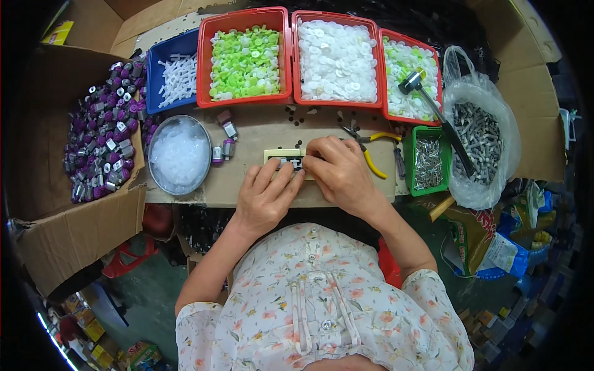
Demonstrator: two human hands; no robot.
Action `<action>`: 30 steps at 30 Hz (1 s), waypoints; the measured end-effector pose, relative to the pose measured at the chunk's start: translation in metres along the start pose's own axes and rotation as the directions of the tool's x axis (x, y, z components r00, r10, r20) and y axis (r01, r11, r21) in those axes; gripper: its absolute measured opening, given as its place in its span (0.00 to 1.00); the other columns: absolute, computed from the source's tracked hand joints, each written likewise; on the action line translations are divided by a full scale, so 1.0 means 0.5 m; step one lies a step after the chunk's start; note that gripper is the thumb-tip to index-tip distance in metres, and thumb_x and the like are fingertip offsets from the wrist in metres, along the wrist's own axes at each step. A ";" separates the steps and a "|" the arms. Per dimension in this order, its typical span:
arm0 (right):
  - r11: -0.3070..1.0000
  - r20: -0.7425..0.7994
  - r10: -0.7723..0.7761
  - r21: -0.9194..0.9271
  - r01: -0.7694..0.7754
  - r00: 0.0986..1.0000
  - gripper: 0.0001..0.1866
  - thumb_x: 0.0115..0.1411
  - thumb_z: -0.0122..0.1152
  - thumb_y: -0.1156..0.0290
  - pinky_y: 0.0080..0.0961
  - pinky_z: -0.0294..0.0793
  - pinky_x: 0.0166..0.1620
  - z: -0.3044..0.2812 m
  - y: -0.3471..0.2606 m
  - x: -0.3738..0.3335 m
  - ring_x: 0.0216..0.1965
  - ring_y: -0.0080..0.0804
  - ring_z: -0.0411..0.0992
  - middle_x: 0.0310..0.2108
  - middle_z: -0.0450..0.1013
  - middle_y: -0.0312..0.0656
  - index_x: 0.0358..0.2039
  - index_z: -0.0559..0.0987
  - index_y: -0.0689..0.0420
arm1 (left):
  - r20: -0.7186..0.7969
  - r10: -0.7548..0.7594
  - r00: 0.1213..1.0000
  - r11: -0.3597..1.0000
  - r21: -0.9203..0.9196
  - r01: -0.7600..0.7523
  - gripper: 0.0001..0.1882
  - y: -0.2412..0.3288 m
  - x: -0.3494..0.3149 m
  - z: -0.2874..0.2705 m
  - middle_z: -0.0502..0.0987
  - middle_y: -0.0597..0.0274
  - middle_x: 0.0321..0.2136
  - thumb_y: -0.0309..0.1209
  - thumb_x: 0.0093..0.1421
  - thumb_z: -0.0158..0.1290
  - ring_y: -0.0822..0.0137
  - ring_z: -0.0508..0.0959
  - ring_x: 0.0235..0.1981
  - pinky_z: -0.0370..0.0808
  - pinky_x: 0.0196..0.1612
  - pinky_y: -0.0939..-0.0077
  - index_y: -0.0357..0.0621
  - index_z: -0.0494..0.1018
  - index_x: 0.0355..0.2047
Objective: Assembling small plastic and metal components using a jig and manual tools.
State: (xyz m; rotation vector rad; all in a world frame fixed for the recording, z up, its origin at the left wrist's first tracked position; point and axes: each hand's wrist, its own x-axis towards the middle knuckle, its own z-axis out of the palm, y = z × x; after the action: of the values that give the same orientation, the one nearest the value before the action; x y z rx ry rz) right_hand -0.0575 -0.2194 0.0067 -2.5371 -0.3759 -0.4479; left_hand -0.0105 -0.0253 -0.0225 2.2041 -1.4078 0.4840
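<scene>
A small cream-coloured block (270, 153) with a dark recess and small white pieces in it lies on the cardboard-covered work surface in front of me. My left hand (263, 198) holds the block's near side, fingers bent over its edge. At its right end, my right hand (343, 170) has thumb and fingertips pinched together; whatever is between them is hidden. Yellow-handled pliers (371, 154) lie just beyond my right hand. A few purple-and-grey pieces (229, 147) stand left of the block. Small black bits (299, 122) are scattered past it.
Along the back stand a blue bin (153, 86) and red bins (288, 93) of small plastic parts. A bowl (179, 154) and a carton (80, 229) flank the left. On the right are a green tray (427, 190) of metal pins, a hammer (455, 136) and a plastic bag (507, 154).
</scene>
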 end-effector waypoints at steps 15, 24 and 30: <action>0.953 0.115 0.029 -0.303 0.008 0.993 0.08 0.48 0.62 0.74 0.30 0.63 0.42 -0.004 -0.052 0.007 0.38 0.33 0.70 0.35 0.69 0.37 0.32 0.78 0.59 | -0.010 0.274 0.962 0.952 0.144 -0.270 0.11 -0.044 0.027 -0.011 0.76 0.62 0.41 0.34 0.51 0.56 0.62 0.73 0.48 0.63 0.46 0.59 0.44 0.80 0.33; 0.995 0.109 0.103 -0.001 -0.103 0.989 0.04 0.47 0.63 0.79 0.37 0.68 0.39 -0.014 -0.018 0.021 0.36 0.40 0.70 0.31 0.69 0.41 0.26 0.79 0.59 | -0.051 0.245 0.968 0.948 0.222 -0.229 0.10 -0.027 0.001 0.012 0.75 0.66 0.40 0.34 0.53 0.59 0.64 0.73 0.47 0.63 0.49 0.58 0.46 0.80 0.35; 0.972 0.103 0.131 0.184 -0.149 0.986 0.05 0.48 0.66 0.79 0.37 0.69 0.38 -0.012 0.009 0.021 0.35 0.43 0.70 0.30 0.71 0.42 0.27 0.80 0.61 | -0.147 0.006 0.989 0.988 0.153 0.017 0.10 0.010 -0.003 0.027 0.75 0.68 0.39 0.34 0.52 0.63 0.62 0.73 0.46 0.61 0.54 0.56 0.51 0.81 0.36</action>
State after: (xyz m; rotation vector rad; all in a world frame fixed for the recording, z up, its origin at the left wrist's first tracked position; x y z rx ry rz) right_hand -0.0479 -0.2244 0.0135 -2.3816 -0.2573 -0.2316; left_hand -0.0153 -0.0337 -0.0335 2.2396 -1.3252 0.7603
